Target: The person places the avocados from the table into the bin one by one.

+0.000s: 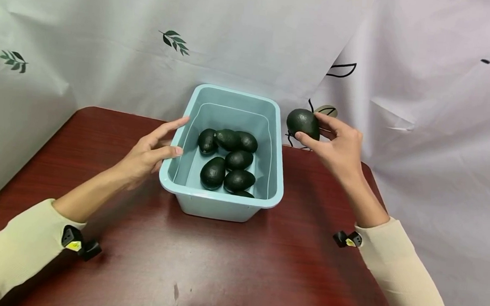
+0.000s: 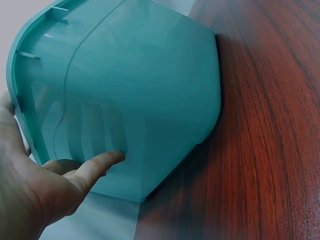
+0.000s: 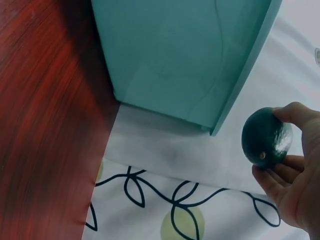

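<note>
My right hand (image 1: 339,142) holds a dark green avocado (image 1: 303,123) between thumb and fingers, raised to the right of a light blue plastic bin (image 1: 221,196). In the right wrist view the same avocado (image 3: 266,138) shows its small stem spot, apart from the bin wall. On the bin's left side, my left hand (image 1: 143,156) grips the rim, thumb and one fingertip over its edge. The left wrist view shows other fingers (image 2: 97,167) against the outer wall. Inside the bin lie several avocados (image 1: 239,160), one partly hidden by the near rim.
The bin stands upright on a reddish-brown wooden table (image 1: 204,263), near its back edge. Behind the table hangs a white cloth (image 1: 252,36) with leaf prints. A small black device is strapped on each sleeve.
</note>
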Demonstrator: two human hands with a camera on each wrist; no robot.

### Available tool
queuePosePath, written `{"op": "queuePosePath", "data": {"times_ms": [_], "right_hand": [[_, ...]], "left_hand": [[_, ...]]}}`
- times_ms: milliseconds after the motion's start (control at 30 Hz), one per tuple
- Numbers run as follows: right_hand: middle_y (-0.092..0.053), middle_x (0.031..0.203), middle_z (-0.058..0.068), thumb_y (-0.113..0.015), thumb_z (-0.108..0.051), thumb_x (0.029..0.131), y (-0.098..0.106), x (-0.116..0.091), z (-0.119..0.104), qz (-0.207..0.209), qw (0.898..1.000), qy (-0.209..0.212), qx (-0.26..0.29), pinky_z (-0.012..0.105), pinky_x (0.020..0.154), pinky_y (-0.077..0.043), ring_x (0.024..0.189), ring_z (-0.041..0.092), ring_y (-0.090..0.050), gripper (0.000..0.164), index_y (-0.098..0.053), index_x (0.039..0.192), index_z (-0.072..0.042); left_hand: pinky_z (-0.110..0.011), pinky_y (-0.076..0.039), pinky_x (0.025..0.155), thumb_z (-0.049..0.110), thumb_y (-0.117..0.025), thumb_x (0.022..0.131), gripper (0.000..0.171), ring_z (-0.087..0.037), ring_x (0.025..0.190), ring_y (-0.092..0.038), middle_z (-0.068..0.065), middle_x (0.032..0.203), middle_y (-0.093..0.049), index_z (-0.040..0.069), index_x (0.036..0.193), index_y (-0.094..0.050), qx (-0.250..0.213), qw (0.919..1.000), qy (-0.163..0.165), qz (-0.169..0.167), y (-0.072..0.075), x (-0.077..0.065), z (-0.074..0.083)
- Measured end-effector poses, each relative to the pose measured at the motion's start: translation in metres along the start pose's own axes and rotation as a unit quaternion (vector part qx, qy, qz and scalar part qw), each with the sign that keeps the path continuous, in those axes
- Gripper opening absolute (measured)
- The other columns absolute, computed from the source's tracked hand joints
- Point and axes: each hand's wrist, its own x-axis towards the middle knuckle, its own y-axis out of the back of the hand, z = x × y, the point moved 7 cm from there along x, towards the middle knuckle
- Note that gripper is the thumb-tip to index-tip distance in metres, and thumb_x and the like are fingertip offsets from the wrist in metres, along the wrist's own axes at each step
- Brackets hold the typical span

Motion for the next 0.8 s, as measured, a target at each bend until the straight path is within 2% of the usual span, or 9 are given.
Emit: {"op": "queuePosePath", "data": {"times_ms": [167,333,467,567,700,800], "right_hand": [[-0.083,0.128,0.018,-0.101,-0.012,0.082,-0.004,-0.001,-0.006,-0.001,1.0,0.005,0.014,0.018,0.099,-0.063,0.114,0.028,-0.083,0.058,-0.08,0.135,-0.001],[-0.083,0.127,0.019,-0.101,-0.009,0.082,-0.008,-0.004,-0.011,0.002,0.999,0.027,0.021,0.018,0.098,-0.063,0.113,0.025,-0.083,0.056,-0.081,0.134,0.0],[-0.083,0.125,0.02,-0.1,-0.006,0.081,-0.012,-0.004,-0.016,0.005,0.999,0.044,0.03,0.018,0.098,-0.063,0.108,0.005,-0.081,0.055,-0.081,0.132,0.001],[-0.084,0.123,0.02,-0.1,-0.006,0.081,-0.016,-0.003,-0.019,0.003,0.998,0.047,0.032,0.018,0.098,-0.063,0.106,0.0,-0.079,0.054,-0.082,0.131,0.002],[-0.083,0.126,0.02,-0.1,-0.007,0.081,-0.022,-0.003,-0.023,-0.01,0.998,0.048,0.036,0.018,0.1,-0.063,0.112,0.02,-0.083,0.055,-0.081,0.132,0.002],[-0.083,0.126,0.02,-0.1,-0.007,0.081,-0.026,-0.002,-0.027,-0.018,0.998,0.057,0.037,0.018,0.1,-0.063,0.114,0.026,-0.083,0.056,-0.081,0.133,0.002]], "left_hand": [[-0.037,-0.07,0.091,0.011,-0.064,0.111,0.074,-0.014,0.114,-0.078,-0.004,0.139,-0.071,0.035,0.176,-0.038,0.003,1.0,0.0,0.0,0.0,0.001,0.0],[-0.039,-0.07,0.092,0.011,-0.064,0.111,0.074,-0.014,0.117,-0.078,-0.005,0.144,-0.067,0.035,0.177,-0.038,0.007,1.0,0.0,-0.001,0.0,0.002,0.0],[-0.039,-0.07,0.092,0.011,-0.064,0.111,0.075,-0.014,0.117,-0.078,-0.005,0.145,-0.066,0.035,0.177,-0.038,0.006,1.0,0.001,-0.001,0.0,0.001,0.0],[-0.039,-0.07,0.092,0.011,-0.064,0.111,0.075,-0.014,0.117,-0.077,-0.006,0.146,-0.065,0.035,0.177,-0.037,0.006,1.0,0.002,-0.001,0.0,0.001,0.0],[-0.04,-0.07,0.093,0.012,-0.064,0.111,0.075,-0.014,0.118,-0.077,-0.006,0.147,-0.065,0.035,0.177,-0.037,0.005,1.0,0.002,-0.001,0.0,0.0,-0.001],[-0.04,-0.07,0.093,0.011,-0.064,0.111,0.075,-0.014,0.118,-0.077,-0.006,0.146,-0.066,0.035,0.177,-0.037,0.003,1.0,0.0,0.001,0.001,0.0,-0.001]]}}
